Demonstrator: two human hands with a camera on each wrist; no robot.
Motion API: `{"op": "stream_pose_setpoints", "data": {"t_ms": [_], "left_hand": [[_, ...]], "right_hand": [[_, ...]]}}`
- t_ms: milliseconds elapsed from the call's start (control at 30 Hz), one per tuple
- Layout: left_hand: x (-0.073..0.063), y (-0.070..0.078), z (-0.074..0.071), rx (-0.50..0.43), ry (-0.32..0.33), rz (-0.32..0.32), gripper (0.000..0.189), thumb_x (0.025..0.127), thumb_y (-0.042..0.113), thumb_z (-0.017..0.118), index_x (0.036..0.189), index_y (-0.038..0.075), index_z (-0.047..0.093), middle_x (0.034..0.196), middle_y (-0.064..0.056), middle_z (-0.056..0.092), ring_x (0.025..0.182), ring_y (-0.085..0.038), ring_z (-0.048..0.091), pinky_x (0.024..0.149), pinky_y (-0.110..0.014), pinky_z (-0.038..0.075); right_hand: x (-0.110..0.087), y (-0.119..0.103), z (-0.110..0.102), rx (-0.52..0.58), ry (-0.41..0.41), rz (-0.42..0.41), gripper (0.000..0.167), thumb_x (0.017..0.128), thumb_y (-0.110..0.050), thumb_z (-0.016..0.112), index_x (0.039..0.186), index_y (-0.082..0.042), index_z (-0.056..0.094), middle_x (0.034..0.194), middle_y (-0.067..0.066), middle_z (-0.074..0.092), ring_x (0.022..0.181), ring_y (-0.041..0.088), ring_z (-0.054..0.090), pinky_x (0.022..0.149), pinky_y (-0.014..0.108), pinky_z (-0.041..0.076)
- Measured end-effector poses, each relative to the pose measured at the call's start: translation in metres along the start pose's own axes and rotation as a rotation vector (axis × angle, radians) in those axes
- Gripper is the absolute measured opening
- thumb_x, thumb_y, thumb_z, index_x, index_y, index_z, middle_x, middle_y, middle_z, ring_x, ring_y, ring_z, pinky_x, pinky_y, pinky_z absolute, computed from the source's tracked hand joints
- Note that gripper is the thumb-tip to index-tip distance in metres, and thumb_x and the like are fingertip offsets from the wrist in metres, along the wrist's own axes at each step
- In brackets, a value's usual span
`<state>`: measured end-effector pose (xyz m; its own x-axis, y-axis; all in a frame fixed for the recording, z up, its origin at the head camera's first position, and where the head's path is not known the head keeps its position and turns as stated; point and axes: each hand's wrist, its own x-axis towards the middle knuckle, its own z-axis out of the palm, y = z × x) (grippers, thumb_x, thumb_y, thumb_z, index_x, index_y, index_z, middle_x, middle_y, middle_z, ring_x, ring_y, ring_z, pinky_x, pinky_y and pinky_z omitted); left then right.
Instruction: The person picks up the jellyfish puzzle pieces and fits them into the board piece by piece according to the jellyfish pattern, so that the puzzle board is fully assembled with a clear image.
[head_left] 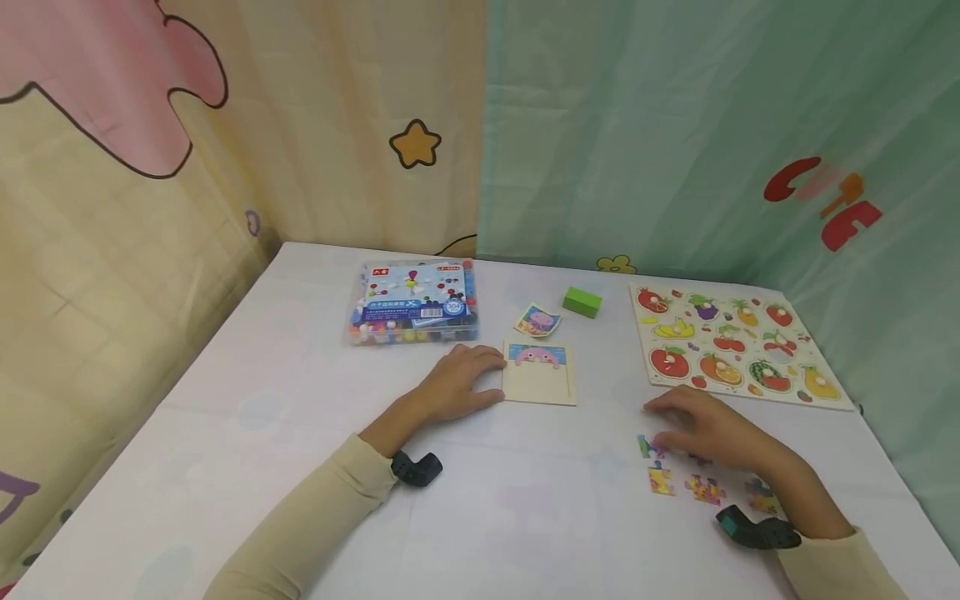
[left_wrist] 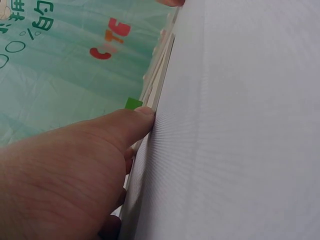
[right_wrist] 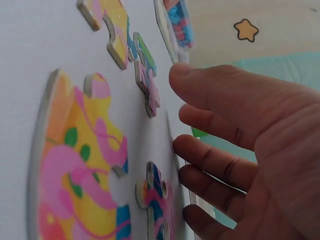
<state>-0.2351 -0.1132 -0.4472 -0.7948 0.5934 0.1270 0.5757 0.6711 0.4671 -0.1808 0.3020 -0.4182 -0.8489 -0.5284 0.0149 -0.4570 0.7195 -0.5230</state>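
Observation:
My left hand [head_left: 459, 383] rests at the left edge of a small square wooden puzzle board [head_left: 540, 387], its thumb and forefinger touching that edge, fingers relaxed. The board bears a printed strip with a pink cartoon animal along its top; the lower part is bare wood. In the left wrist view the thumb [left_wrist: 135, 122] lies against the board's side. My right hand [head_left: 716, 429] hovers over several loose jigsaw pieces [head_left: 705, 490], fingers slightly bent and holding nothing. The right wrist view shows a yellow and pink piece [right_wrist: 82, 165] close by, apart from the fingertips.
Behind the board lie a small picture card [head_left: 538, 321] and a green block [head_left: 582, 302]. A clear plastic case of colourful parts [head_left: 415, 302] stands at the back left. To the back right lies a fruit peg puzzle [head_left: 738, 343]. Curtains border the white table [head_left: 517, 533].

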Motion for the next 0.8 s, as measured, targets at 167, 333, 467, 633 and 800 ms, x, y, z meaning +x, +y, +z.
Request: {"op": "stream_pose_setpoints", "data": {"t_ms": [167, 333, 467, 633, 800], "left_hand": [[0.0, -0.001, -0.001, 0.005, -0.001, -0.003, 0.051, 0.095, 0.035, 0.072, 0.138, 0.01, 0.061, 0.142, -0.004, 0.056, 0.126, -0.025, 0.047, 0.104, -0.041, 0.039], [0.0, 0.0, -0.001, 0.001, -0.004, 0.005, 0.05, 0.095, 0.034, 0.072, 0.138, 0.01, 0.061, 0.142, -0.005, 0.056, 0.126, -0.026, 0.047, 0.103, -0.041, 0.04], [0.0, 0.001, -0.002, 0.005, -0.004, 0.008, 0.051, 0.095, 0.035, 0.072, 0.138, 0.01, 0.061, 0.143, -0.005, 0.056, 0.127, -0.026, 0.047, 0.104, -0.042, 0.04], [0.0, 0.0, -0.002, 0.01, -0.01, -0.004, 0.052, 0.095, 0.037, 0.071, 0.139, 0.011, 0.06, 0.144, -0.003, 0.054, 0.127, -0.025, 0.046, 0.105, -0.041, 0.039], [0.001, -0.001, 0.0, 0.004, -0.016, -0.004, 0.052, 0.095, 0.037, 0.071, 0.139, 0.011, 0.06, 0.145, -0.004, 0.054, 0.128, -0.025, 0.046, 0.105, -0.041, 0.039]], "right_hand": [[-0.015, 0.006, 0.002, 0.007, 0.041, -0.076, 0.03, 0.082, -0.026, 0.087, 0.107, -0.032, 0.072, 0.116, -0.01, 0.06, 0.112, 0.009, 0.052, 0.093, 0.018, 0.042], [-0.021, 0.009, 0.006, 0.043, 0.058, -0.116, 0.033, 0.08, -0.019, 0.088, 0.105, -0.034, 0.073, 0.12, -0.004, 0.058, 0.113, 0.006, 0.047, 0.09, 0.02, 0.043], [-0.02, 0.009, 0.009, 0.027, 0.083, -0.128, 0.034, 0.079, -0.017, 0.088, 0.102, -0.035, 0.072, 0.119, -0.004, 0.057, 0.111, 0.007, 0.046, 0.089, 0.02, 0.041], [-0.018, 0.009, 0.012, 0.003, 0.103, -0.107, 0.033, 0.08, -0.015, 0.088, 0.099, -0.037, 0.07, 0.117, -0.006, 0.056, 0.11, 0.009, 0.045, 0.088, 0.022, 0.039], [-0.017, 0.006, 0.013, 0.004, 0.107, -0.075, 0.031, 0.081, -0.013, 0.086, 0.093, -0.036, 0.069, 0.117, -0.005, 0.056, 0.11, 0.012, 0.045, 0.088, 0.023, 0.04]]}}
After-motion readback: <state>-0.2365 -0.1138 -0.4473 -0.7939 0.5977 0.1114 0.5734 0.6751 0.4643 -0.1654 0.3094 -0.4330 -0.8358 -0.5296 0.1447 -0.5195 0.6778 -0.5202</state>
